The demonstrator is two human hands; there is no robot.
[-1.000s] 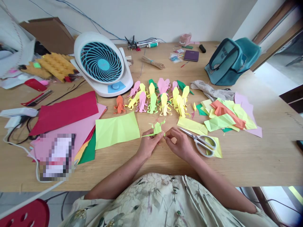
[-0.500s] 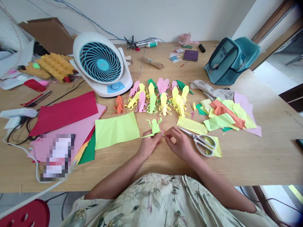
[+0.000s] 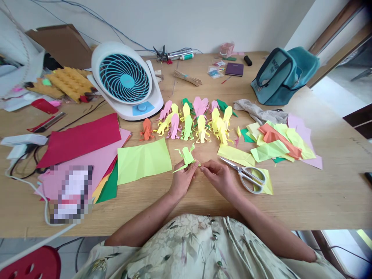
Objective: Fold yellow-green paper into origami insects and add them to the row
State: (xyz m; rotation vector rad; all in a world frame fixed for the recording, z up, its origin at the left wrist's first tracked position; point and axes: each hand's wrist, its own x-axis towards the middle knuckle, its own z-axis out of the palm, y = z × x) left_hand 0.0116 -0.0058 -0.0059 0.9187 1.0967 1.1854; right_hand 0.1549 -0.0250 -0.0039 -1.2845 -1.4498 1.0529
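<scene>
A light green folded paper frog (image 3: pixel 187 155) is held near the table's front, its thin legs sticking out. My left hand (image 3: pixel 182 180) pinches its lower part between thumb and fingers. With fingertips closed on a thin leg of the same frog, my right hand (image 3: pixel 218 175) is just to the right. Behind them stand several folded paper frogs, among them an orange one (image 3: pixel 147 129), a pink one (image 3: pixel 174 126) and a yellow one (image 3: pixel 202 128). Silver scissors (image 3: pixel 247 174) lie right of my right hand, partly over yellow paper.
A light green sheet (image 3: pixel 144 161) lies left of my hands, beside a stack topped by red paper (image 3: pixel 81 138). A white fan (image 3: pixel 124 79) stands behind. Paper pieces (image 3: pixel 280 141), a grey cloth (image 3: pixel 260 111) and a teal bag (image 3: pixel 283 75) are at the right.
The held frog has tilted and shifted slightly left. My right fingertips have moved a little left and stay at its leg.
</scene>
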